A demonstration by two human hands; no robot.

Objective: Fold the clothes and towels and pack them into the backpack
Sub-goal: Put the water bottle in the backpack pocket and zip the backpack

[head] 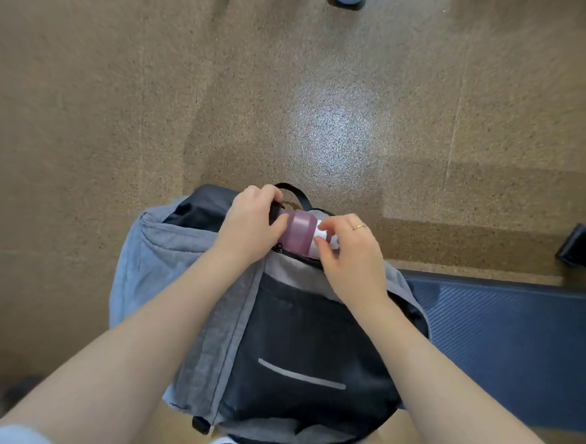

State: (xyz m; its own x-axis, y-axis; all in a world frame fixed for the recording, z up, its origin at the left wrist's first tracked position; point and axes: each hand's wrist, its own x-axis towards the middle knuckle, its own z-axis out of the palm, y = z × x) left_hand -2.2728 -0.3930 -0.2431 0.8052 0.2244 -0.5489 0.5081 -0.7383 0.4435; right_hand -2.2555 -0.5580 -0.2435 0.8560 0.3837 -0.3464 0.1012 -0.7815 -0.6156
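Speckled tan floor (323,90), glare patch mid-frame; blue ribbed mat (513,345) to the right, touching the bag's side.

Near: grey-and-black fabric backpack (297,355) stands between the person's knees, front panel with a pale reflective strip facing up, top zip open. Grey outer flap sags left.

At the mouth: a maroon-and-white folded cloth bundle (299,233), rolled tight, sits half in the opening. Left hand (248,220): grip curled over the rim by the black carry handle (291,190), thumb against the roll's end. Right hand (350,253): grip pinching the white end with fingertips.

Step, as I read it: seating the roll in the main compartment. To do it well: left keeps the mouth wide, right pushes the roll in end-first, not sideways, so folds don't spring open; keep fabric off the zip teeth.

Contents: interior is hidden, can't tell what's under the roll or how full it is.

Far: dark objects at the top edge and right edge, too cropped to identify.
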